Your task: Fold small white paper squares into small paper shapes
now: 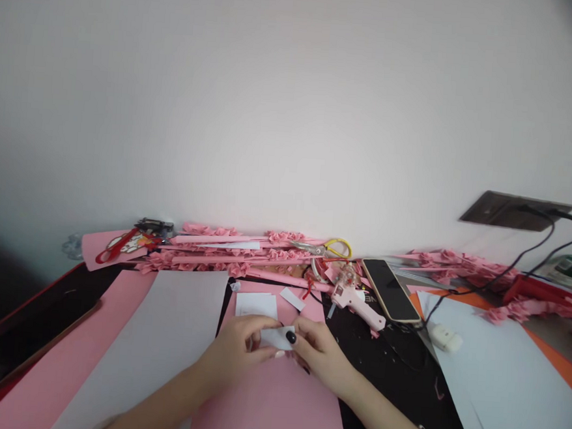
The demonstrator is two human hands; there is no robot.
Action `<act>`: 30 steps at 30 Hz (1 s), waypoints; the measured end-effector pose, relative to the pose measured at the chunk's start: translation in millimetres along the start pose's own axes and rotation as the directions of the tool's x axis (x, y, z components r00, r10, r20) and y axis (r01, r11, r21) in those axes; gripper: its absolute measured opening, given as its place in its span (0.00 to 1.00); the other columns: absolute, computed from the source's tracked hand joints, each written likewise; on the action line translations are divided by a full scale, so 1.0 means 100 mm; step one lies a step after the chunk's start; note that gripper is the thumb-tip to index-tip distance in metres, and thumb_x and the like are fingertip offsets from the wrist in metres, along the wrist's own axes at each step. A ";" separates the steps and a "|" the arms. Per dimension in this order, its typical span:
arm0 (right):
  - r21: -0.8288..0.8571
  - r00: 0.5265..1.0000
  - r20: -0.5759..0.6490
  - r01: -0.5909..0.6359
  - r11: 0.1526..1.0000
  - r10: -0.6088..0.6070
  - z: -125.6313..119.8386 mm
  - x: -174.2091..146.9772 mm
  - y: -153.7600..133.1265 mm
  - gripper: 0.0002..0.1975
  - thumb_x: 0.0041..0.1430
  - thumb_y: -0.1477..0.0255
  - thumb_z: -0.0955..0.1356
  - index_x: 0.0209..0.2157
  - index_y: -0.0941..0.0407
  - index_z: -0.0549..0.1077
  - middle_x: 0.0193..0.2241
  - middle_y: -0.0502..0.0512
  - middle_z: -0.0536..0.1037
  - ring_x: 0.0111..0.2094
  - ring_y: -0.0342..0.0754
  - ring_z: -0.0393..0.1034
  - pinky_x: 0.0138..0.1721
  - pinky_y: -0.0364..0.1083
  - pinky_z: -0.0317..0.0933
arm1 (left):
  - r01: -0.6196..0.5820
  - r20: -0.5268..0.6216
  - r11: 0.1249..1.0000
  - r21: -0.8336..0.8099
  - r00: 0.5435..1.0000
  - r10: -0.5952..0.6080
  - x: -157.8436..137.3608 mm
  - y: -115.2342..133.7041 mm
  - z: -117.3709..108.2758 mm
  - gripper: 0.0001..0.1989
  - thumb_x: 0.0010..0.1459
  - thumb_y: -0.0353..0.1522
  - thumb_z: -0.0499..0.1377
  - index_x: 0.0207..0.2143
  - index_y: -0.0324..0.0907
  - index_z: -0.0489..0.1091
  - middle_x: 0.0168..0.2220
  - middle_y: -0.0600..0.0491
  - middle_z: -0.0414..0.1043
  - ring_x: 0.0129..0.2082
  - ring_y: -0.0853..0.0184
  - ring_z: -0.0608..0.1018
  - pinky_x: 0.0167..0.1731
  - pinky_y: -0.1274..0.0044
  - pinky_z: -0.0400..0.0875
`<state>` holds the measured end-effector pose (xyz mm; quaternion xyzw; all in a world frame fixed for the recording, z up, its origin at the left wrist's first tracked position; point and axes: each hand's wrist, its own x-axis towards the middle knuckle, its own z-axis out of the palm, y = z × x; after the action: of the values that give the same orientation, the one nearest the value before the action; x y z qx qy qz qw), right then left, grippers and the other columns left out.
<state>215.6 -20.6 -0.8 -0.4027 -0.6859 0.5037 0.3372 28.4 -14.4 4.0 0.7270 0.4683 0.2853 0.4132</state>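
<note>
Between my two hands is a small piece of white paper (271,337), held above a pink paper sheet (272,409). My left hand (238,342) pinches its left end, fingers closed. On the other end, my right hand (320,354) grips the paper with the thumb pressed on top. Just beyond my fingers lie a stack of white paper squares (256,303) and a separate small white strip (292,298).
A pink glue gun (357,301) and a phone (391,290) lie at the right, near a white case (444,338). Pink paper flowers and stems (244,258) line the wall, with yellow-handled scissors (330,248). Black cords (522,264) run from the wall socket (516,211).
</note>
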 end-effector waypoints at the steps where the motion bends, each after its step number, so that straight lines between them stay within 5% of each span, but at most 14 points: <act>1: -0.001 1.000 0.000 0.009 1.000 -0.009 0.00 0.00 0.01 0.17 0.55 0.59 0.63 0.23 0.58 0.62 0.15 0.43 0.59 0.16 0.37 0.52 0.17 0.37 0.47 | 0.013 -0.001 0.999 -0.030 1.000 -0.013 0.00 0.00 0.00 0.15 0.46 0.34 0.61 0.40 0.42 0.72 0.25 0.55 0.69 0.22 0.70 0.66 0.23 0.80 0.60; 8: -0.021 0.999 -0.047 -0.025 0.999 0.024 0.02 0.04 0.01 0.12 0.54 0.64 0.66 0.25 0.58 0.64 0.17 0.44 0.61 0.17 0.37 0.55 0.18 0.37 0.49 | 0.049 0.095 0.963 -0.265 0.995 -0.025 -0.01 0.06 -0.01 0.13 0.56 0.39 0.51 0.34 0.40 0.69 0.23 0.56 0.66 0.19 0.71 0.67 0.21 0.81 0.61; 15: -0.057 0.987 -0.156 -0.043 0.997 0.034 0.01 0.05 0.00 0.11 0.55 0.66 0.64 0.24 0.58 0.65 0.13 0.44 0.64 0.14 0.38 0.58 0.17 0.38 0.50 | 0.005 0.038 0.987 -0.162 0.999 0.002 0.00 -0.01 0.01 0.19 0.57 0.39 0.50 0.17 0.39 0.64 0.17 0.58 0.58 0.19 0.72 0.62 0.22 0.80 0.56; 21: 0.093 0.994 -0.070 -0.072 0.993 0.078 0.04 0.05 0.02 0.08 0.52 0.68 0.66 0.29 0.57 0.63 0.14 0.43 0.65 0.13 0.39 0.62 0.15 0.37 0.54 | 0.107 0.130 0.921 -0.373 0.990 -0.062 0.03 -0.04 0.04 0.12 0.54 0.37 0.53 0.28 0.38 0.71 0.25 0.54 0.70 0.27 0.66 0.71 0.28 0.78 0.64; 30: 0.255 0.997 -0.044 -0.051 0.966 0.064 0.02 0.07 0.04 0.11 0.53 0.65 0.66 0.33 0.57 0.64 0.16 0.45 0.68 0.13 0.38 0.60 0.15 0.38 0.56 | 0.177 0.161 0.796 -0.579 0.982 -0.102 0.02 0.00 0.00 0.13 0.54 0.36 0.55 0.40 0.39 0.67 0.29 0.51 0.73 0.32 0.64 0.75 0.33 0.73 0.69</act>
<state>211.6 -14.1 -4.4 -0.3887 -0.5950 0.5863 0.3888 29.5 -12.7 4.0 0.5419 0.3827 0.3406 0.6662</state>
